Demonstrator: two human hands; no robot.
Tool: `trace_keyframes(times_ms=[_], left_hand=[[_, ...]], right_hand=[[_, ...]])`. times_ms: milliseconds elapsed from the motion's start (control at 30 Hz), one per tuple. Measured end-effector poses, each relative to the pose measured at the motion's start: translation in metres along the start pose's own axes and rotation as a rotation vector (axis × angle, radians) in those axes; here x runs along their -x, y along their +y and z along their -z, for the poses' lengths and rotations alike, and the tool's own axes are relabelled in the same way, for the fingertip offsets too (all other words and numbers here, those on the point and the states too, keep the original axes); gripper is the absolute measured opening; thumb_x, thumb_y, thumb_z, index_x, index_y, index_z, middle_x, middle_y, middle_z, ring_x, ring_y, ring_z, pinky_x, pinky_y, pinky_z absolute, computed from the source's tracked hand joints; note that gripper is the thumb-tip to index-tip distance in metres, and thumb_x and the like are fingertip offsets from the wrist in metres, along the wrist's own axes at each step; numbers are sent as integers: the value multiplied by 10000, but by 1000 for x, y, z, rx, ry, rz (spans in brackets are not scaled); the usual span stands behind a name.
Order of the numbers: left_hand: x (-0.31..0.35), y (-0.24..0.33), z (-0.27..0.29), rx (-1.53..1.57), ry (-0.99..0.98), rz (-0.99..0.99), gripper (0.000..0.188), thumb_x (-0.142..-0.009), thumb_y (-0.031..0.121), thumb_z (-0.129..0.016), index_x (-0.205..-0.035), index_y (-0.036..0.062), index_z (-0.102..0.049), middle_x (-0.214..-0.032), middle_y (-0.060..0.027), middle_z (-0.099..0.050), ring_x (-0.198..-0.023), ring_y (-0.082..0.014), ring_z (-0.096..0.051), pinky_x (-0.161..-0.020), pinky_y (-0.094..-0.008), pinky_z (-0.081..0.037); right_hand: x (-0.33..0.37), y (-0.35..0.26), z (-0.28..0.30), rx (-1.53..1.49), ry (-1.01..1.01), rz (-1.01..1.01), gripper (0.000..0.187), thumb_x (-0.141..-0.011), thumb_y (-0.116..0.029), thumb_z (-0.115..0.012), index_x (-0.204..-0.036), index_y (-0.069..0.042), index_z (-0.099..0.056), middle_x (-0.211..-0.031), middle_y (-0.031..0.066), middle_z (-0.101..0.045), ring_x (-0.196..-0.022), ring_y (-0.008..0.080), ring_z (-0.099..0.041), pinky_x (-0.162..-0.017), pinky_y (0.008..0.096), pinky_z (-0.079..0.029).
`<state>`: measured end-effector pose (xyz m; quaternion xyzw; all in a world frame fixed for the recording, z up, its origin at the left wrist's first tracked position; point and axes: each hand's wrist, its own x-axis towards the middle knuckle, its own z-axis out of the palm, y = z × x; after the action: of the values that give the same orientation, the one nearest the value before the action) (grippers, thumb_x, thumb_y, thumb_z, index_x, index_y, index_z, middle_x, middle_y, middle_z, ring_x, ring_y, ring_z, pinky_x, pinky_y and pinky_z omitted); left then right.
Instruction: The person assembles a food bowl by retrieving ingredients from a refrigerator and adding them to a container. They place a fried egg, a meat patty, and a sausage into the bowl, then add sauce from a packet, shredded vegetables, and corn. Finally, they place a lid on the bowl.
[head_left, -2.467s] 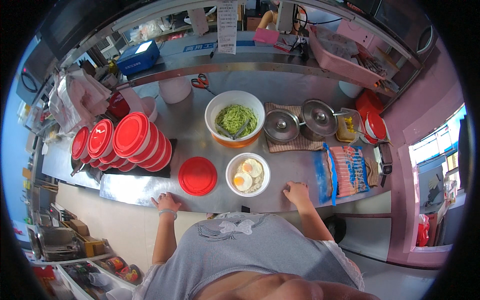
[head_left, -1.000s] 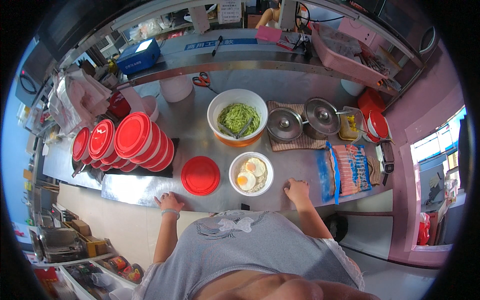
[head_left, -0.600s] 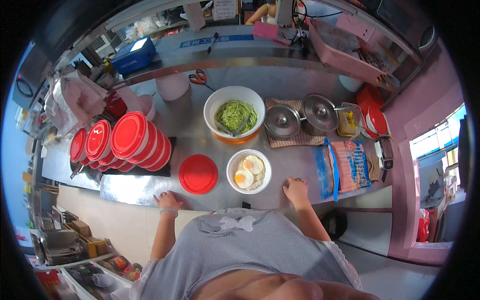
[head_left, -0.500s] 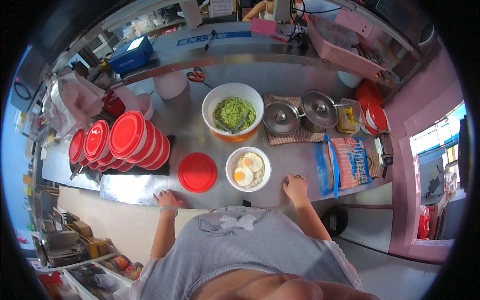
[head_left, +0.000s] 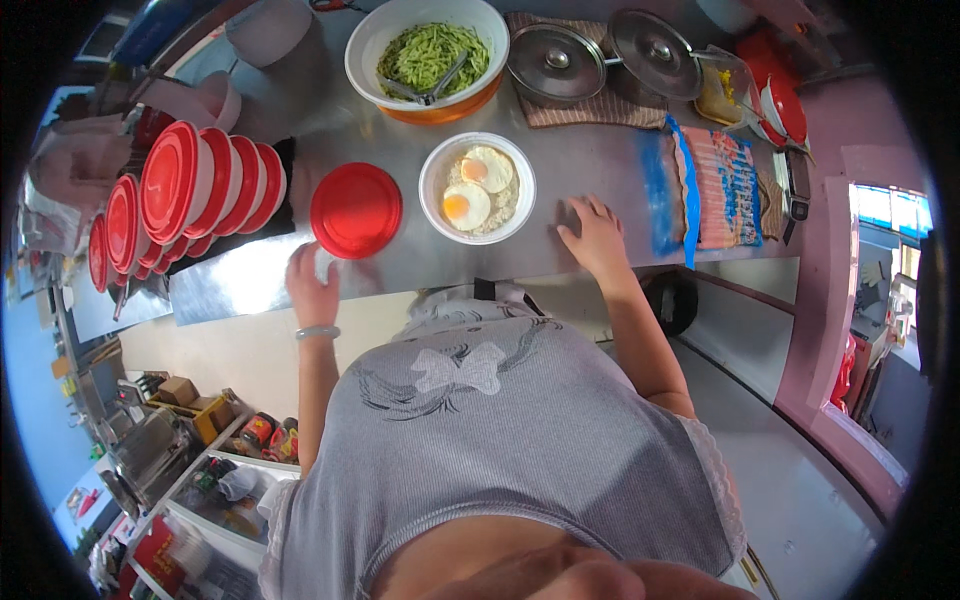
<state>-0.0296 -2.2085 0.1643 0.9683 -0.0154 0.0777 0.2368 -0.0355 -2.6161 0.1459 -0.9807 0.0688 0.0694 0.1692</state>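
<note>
White round bowl [head_left: 427, 187] holds two fried eggs [head_left: 477, 189] on rice [head_left: 503, 207].

Kitchen: lidded pots [head_left: 556, 62], stacked red-lidded bowls [head_left: 207, 182]

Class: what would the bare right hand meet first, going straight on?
The right hand probably meets the brown-striped fabric cloth under the left round metal-lidded pot; depth is unclear.
</note>
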Motion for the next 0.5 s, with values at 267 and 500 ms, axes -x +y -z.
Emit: trace_keyframes(times_ms=[267, 500], left_hand=[[-23, 99, -48, 479, -291, -12, 287, -710, -5, -577, -993, 44, -570, -1020, -121, -511, -843, -201, -552, -732, -281, -452], [-70, 108, -65, 121, -162, -371, 267, -702, 97, -606, -967, 133, -603, -1127, -120, -460, -971, -275, -475, -815, -349, -414]], right_hand=[[-7, -41, -1, -535, 43, 124, 435, -708, -163, -606, -1109, -47, -485, -1153, 167, -468, -1036, 315, -469, -860, 358, -400], [17, -49, -5, -617, 141, 77, 423, -700, -103, -606, -1107, -67, -495, -1168, 165, -453, -1028, 295, -481, -809, 337, -431]])
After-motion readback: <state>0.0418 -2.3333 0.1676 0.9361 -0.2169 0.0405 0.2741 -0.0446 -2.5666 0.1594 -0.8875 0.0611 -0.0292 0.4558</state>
